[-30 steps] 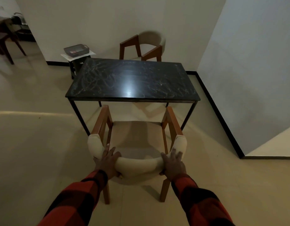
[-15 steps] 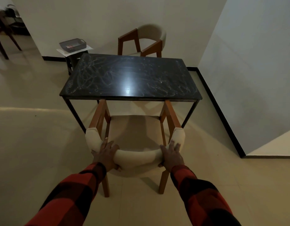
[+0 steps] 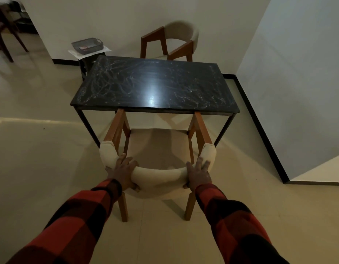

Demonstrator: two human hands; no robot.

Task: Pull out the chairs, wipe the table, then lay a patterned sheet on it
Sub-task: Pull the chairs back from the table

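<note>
Black table; cream chair; red-black checked sleeves

Your left hand and right hand both grip the curved cream padded backrest of the near wooden armchair, at 6 o'clock of the black marble-topped table. The armrest fronts sit under the table's near edge. A second cream-backed wooden armchair stands at 12 o'clock, a grey tray on a small stand at 10 o'clock.

two chairs, one table, one basket
</note>
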